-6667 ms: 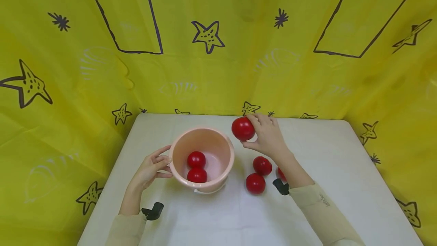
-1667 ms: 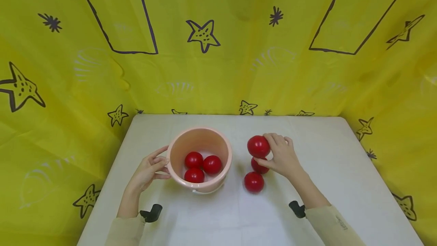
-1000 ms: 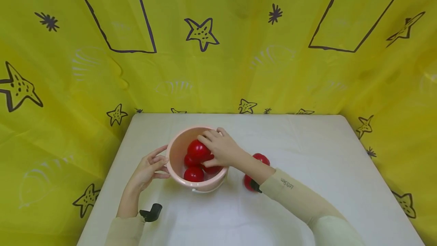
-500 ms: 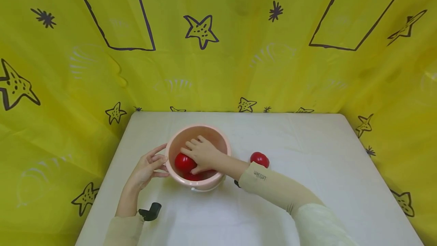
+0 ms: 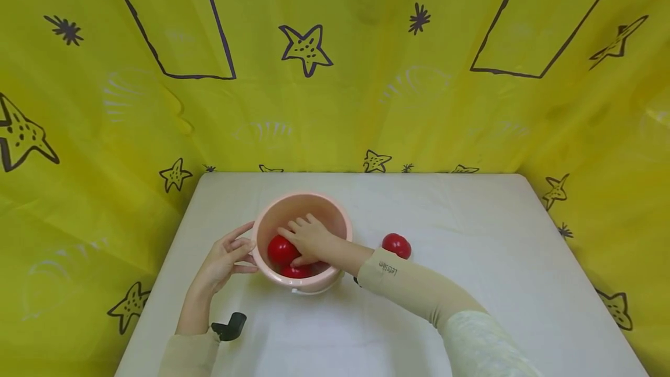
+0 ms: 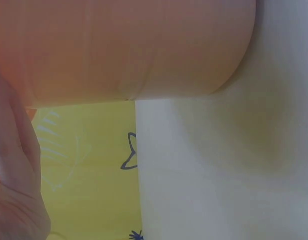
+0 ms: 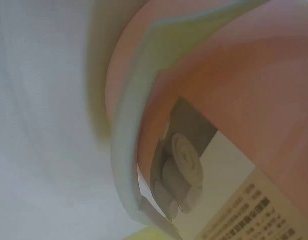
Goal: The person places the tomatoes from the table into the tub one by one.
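A pink bucket (image 5: 342,220) stands on the table, its mouth facing the head camera. At its left side my left hand (image 5: 222,258) holds it, fingers along the outer wall and at the rim. My right hand (image 5: 311,240) reaches down inside the bucket, fingers and thumb around a glossy red tomato (image 5: 281,250). A second tomato (image 5: 295,271) shows just below that one; other tomatoes in the bucket are covered by the hand. In the left wrist view, part of my left hand (image 6: 16,165) lies beside the bucket wall (image 6: 133,50). The right wrist view shows no fingers.
Right of the bucket a tomato (image 5: 396,245) lies on the white-covered table (image 5: 460,220), partly behind my right sleeve (image 5: 403,278). The bucket's pale handle (image 7: 124,135) hangs down its near side beside a printed label (image 7: 229,185). Yellow curtain (image 5: 335,103) surrounds the table's back and sides.
My right hand lifted a tomato from the pile at right, carried it left and lowered it into the bucket. Over the last half second it has barely moved. The left hand stays at the bucket.
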Action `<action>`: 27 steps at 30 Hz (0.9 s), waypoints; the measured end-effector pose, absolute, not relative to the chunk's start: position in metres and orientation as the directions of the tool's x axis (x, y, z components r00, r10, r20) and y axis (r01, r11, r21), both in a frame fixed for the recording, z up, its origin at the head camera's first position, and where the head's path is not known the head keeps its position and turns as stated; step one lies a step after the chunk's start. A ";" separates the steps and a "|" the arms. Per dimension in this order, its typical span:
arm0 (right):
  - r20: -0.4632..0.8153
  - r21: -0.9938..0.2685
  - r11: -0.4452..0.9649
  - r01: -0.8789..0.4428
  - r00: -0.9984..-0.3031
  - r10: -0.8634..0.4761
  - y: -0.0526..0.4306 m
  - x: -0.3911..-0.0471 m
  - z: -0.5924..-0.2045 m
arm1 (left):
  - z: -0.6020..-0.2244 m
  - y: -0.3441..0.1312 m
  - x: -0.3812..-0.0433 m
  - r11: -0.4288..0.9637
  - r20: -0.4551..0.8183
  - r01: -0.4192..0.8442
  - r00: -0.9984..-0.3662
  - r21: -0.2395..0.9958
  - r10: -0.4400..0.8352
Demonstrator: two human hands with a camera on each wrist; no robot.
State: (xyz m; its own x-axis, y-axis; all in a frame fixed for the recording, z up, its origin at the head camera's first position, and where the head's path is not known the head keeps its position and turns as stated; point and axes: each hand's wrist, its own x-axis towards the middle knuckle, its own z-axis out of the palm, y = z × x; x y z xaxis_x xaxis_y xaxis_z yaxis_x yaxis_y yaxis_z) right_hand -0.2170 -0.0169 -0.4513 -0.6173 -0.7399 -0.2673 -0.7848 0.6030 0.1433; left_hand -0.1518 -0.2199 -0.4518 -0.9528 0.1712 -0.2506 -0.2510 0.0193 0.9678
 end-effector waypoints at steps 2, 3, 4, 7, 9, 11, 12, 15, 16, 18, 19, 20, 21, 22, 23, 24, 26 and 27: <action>-0.264 0.146 0.600 -0.787 -0.615 -0.743 -0.017 -0.216 -0.451 | -0.452 -0.220 -0.151 0.020 -0.252 -0.252 -0.953 0.967 0.170; -0.262 0.150 0.596 -0.789 -0.613 -0.745 -0.017 -0.216 -0.451 | -0.452 -0.220 -0.151 0.020 -0.252 -0.252 -0.953 0.967 0.169; -0.258 0.154 0.593 -0.790 -0.611 -0.748 -0.016 -0.216 -0.451 | -0.452 -0.220 -0.151 0.021 -0.251 -0.251 -0.953 0.968 0.169; -0.238 0.157 0.581 -0.799 -0.601 -0.763 -0.015 -0.216 -0.449 | -0.452 -0.220 -0.151 0.026 -0.245 -0.244 -0.954 0.969 0.171; -0.210 0.137 0.578 -0.805 -0.594 -0.777 -0.013 -0.216 -0.447 | -0.452 -0.219 -0.151 0.026 -0.242 -0.241 -0.955 0.970 0.171; -0.167 0.103 0.580 -0.808 -0.589 -0.791 -0.010 -0.217 -0.445 | -0.452 -0.219 -0.151 0.022 -0.242 -0.242 -0.955 0.970 0.172; -0.134 0.077 0.585 -0.807 -0.590 -0.796 -0.007 -0.217 -0.444 | -0.452 -0.219 -0.151 0.017 -0.243 -0.244 -0.954 0.970 0.173; -0.005 -0.015 0.608 -0.793 -0.608 -0.794 0.004 -0.216 -0.439 | -0.452 -0.220 -0.151 0.012 -0.244 -0.246 -0.954 0.969 0.171; 0.044 -0.041 0.618 -0.785 -0.619 -0.784 0.009 -0.216 -0.438 | -0.452 -0.220 -0.151 0.014 -0.244 -0.245 -0.955 0.969 0.171; 0.134 -0.102 0.638 -0.763 -0.646 -0.751 0.021 -0.213 -0.434 | -0.452 -0.221 -0.151 0.016 -0.243 -0.243 -0.955 0.970 0.168; 0.169 -0.124 0.651 -0.749 -0.662 -0.730 0.028 -0.212 -0.432 | -0.452 -0.220 -0.151 0.020 -0.241 -0.241 -0.956 0.970 0.166; 0.193 -0.151 0.666 -0.730 -0.683 -0.704 0.035 -0.210 -0.432 | -0.452 -0.220 -0.151 0.025 -0.240 -0.239 -0.957 0.971 0.164; 0.214 -0.173 0.682 -0.710 -0.703 -0.678 0.042 -0.208 -0.431 | -0.452 -0.220 -0.151 0.028 -0.241 -0.240 -0.957 0.970 0.162; 0.231 -0.190 0.699 -0.690 -0.723 -0.651 0.050 -0.206 -0.431 | -0.452 -0.220 -0.151 0.031 -0.241 -0.239 -0.957 0.970 0.161; 0.241 -0.209 0.717 -0.665 -0.746 -0.621 0.058 -0.204 -0.432 | -0.452 -0.220 -0.151 0.030 -0.243 -0.241 -0.957 0.970 0.160; 0.250 -0.225 0.735 -0.640 -0.767 -0.591 0.066 -0.202 -0.433 | -0.452 -0.219 -0.151 0.031 -0.245 -0.243 -0.956 0.970 0.159; 0.267 -0.252 0.764 -0.594 -0.801 -0.535 0.082 -0.197 -0.438 | -0.452 -0.219 -0.151 0.037 -0.247 -0.244 -0.956 0.969 0.159; 0.277 -0.260 0.776 -0.575 -0.814 -0.511 0.090 -0.194 -0.440 | -0.452 -0.218 -0.151 0.035 -0.248 -0.245 -0.956 0.969 0.159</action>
